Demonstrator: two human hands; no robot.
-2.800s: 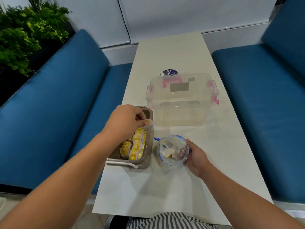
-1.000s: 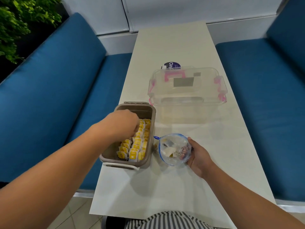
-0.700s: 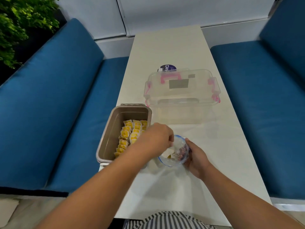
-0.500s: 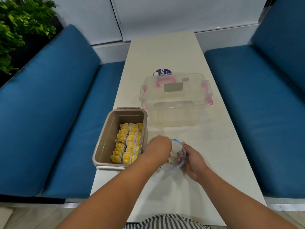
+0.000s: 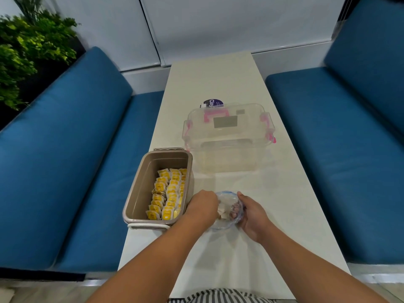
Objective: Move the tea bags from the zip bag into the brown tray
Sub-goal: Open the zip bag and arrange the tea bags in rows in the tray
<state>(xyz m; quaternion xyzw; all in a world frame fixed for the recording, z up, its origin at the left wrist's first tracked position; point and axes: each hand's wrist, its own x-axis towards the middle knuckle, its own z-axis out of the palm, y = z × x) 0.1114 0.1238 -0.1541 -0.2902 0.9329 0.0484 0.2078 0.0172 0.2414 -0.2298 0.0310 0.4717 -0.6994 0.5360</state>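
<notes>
Tea bags [image 5: 167, 194]: small white sachets with yellow tags, standing on edge in tidy rows along the right side of the brown tray [image 5: 140, 186]. The tray is a tan rectangle with a white handle at its near end, and it sits at the desk's [image 5: 218, 84] left edge. The zip bag [image 5: 228, 224], clear plastic with a blue zip rim, is on the desk just right of the tray. The hands are close together, both at the bag. The right hand [image 5: 251, 215] grips its right side, thumb on the rim. The left hand [image 5: 202, 207] is at the mouth with its fingertips hidden, so I cannot tell whether it pinches anything. A few pale tea bags show inside, crumpled, count unclear. Tag print is too small to read. Behind is a clear box [image 5: 227, 136] with pink latches. A purple label [image 5: 213, 103] reading "Clay" is cut off by the box. Striped cloth [image 5: 218, 297] is cut off at the bottom edge.
</notes>
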